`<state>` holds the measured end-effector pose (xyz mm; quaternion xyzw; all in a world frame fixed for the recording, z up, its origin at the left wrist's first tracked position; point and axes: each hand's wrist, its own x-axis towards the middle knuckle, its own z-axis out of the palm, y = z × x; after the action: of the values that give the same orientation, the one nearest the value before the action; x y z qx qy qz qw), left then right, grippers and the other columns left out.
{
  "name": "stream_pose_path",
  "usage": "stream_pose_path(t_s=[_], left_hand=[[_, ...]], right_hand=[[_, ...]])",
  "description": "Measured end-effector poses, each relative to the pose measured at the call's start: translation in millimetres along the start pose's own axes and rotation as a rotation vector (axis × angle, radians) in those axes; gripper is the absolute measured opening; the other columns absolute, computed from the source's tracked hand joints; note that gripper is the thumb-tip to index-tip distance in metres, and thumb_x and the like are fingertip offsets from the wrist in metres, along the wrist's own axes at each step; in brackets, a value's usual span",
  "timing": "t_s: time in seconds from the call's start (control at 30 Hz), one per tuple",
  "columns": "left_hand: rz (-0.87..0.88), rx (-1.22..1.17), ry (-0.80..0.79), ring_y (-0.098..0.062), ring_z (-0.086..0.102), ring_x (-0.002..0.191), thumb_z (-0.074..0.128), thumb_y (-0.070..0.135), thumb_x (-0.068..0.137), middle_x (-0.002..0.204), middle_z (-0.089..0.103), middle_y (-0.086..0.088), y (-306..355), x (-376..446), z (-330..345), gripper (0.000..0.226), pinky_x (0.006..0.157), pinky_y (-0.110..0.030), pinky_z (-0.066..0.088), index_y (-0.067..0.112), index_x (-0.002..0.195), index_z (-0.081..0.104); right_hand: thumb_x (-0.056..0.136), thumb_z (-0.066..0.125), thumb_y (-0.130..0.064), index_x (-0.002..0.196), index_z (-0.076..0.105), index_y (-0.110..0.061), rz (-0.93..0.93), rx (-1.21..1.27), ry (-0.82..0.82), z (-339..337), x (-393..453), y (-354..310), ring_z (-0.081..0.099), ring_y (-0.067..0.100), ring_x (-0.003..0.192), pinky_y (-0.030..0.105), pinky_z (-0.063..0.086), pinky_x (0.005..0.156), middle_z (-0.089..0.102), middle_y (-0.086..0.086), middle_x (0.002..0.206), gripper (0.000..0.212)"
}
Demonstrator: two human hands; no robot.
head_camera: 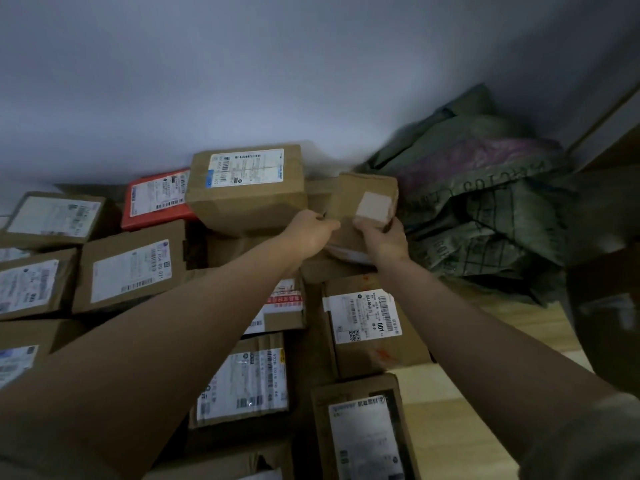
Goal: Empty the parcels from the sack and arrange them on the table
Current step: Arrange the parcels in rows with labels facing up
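Note:
A small brown cardboard parcel point(356, 199) with a blank pale label is held at the back of the table, above other boxes. My left hand point(311, 232) grips its left lower edge and my right hand point(381, 237) grips its right lower corner. To the right of it, the crumpled green woven sack point(485, 188) lies slumped against the wall. Several labelled cardboard parcels cover the wooden table point(450, 427), among them a large box point(246, 188) stacked just left of the held parcel and a red box point(157, 199).
A grey wall rises directly behind the parcels. Labelled boxes point(367, 323) point(131, 268) lie in rows below both forearms. Bare light wood shows at the lower right. A dark rounded object point(609, 306) stands at the right edge.

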<state>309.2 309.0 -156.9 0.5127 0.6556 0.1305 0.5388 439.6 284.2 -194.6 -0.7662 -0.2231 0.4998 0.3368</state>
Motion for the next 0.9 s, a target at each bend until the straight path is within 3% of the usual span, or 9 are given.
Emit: stream_pose_path(t_s=[0.07,0.13,0.23,0.37,0.47,0.63,0.77,0.83,0.9], left_hand=[[0.041,-0.069,0.036,-0.027,0.065,0.106,0.052,0.023,0.101,0.116,0.068,-0.013,2,-4,-1,0.017,0.096,-0.042,0.054,0.015,0.107,0.065],[0.085,-0.155,0.059,-0.023,0.067,0.102,0.05,0.017,0.102,0.115,0.067,-0.011,6,-14,-9,0.022,0.089,-0.034,0.057,0.01,0.118,0.063],[0.167,-0.243,0.085,-0.022,0.072,0.089,0.052,0.015,0.1,0.103,0.072,-0.011,12,-35,-26,0.024,0.079,-0.03,0.06,0.003,0.114,0.067],[0.232,-0.277,0.262,-0.018,0.064,0.076,0.059,0.016,0.095,0.088,0.067,-0.006,14,-59,-46,0.019,0.07,-0.029,0.057,0.003,0.103,0.07],[0.23,-0.276,0.292,-0.013,0.062,0.093,0.064,0.028,0.094,0.103,0.064,0.002,12,-75,-55,0.028,0.079,-0.029,0.056,0.013,0.117,0.063],[0.2,-0.428,0.206,-0.021,0.063,0.112,0.061,0.051,0.091,0.128,0.061,-0.003,10,-101,-72,0.059,0.096,-0.04,0.055,0.017,0.138,0.051],[0.186,-0.485,0.162,-0.022,0.068,0.107,0.05,0.065,0.091,0.124,0.067,-0.006,8,-124,-86,0.062,0.095,-0.042,0.055,0.02,0.133,0.056],[0.132,-0.492,0.179,-0.024,0.068,0.108,0.05,0.073,0.085,0.124,0.067,-0.008,4,-133,-94,0.073,0.093,-0.041,0.055,0.02,0.135,0.055],[0.043,-0.45,0.215,-0.027,0.064,0.113,0.053,0.081,0.075,0.133,0.062,-0.009,-5,-140,-105,0.09,0.093,-0.044,0.054,0.021,0.142,0.048]], right_hand=[[0.082,0.071,-0.048,0.152,0.033,-0.026,-0.064,0.134,-0.039,-5,3,0,0.051,0.027,0.128,0.043,0.041,0.109,0.051,0.004,0.142,0.083],[0.082,0.071,-0.05,0.148,0.039,-0.028,-0.086,0.23,-0.041,-11,2,2,0.054,0.026,0.122,0.047,0.046,0.105,0.054,0.004,0.14,0.077],[0.079,0.072,-0.056,0.131,0.058,-0.026,-0.006,0.443,-0.074,-19,-12,4,0.064,0.026,0.109,0.046,0.055,0.09,0.066,0.005,0.124,0.062],[0.079,0.057,-0.07,0.118,0.07,-0.019,0.101,0.727,-0.339,-28,-30,5,0.067,0.029,0.102,0.036,0.051,0.075,0.073,0.009,0.114,0.065],[0.088,0.039,-0.065,0.116,0.068,-0.017,0.133,0.835,-0.559,-31,-50,3,0.063,0.029,0.086,0.03,0.047,0.059,0.07,0.012,0.103,0.062],[0.091,0.034,-0.061,0.115,0.068,-0.015,0.083,0.811,-0.694,-30,-74,4,0.065,0.032,0.077,0.029,0.048,0.058,0.068,0.016,0.104,0.062],[0.093,0.038,-0.059,0.118,0.068,-0.017,-0.039,0.763,-0.631,-29,-100,-2,0.064,0.029,0.091,0.032,0.051,0.065,0.071,0.012,0.107,0.058],[0.096,0.044,-0.053,0.113,0.071,-0.019,-0.209,0.631,-0.485,-27,-116,-9,0.066,0.028,0.098,0.041,0.056,0.078,0.074,0.009,0.107,0.046],[0.097,0.051,-0.048,0.106,0.07,-0.02,-0.426,0.431,-0.286,-25,-129,-12,0.065,0.024,0.098,0.039,0.055,0.08,0.072,0.006,0.103,0.035]])
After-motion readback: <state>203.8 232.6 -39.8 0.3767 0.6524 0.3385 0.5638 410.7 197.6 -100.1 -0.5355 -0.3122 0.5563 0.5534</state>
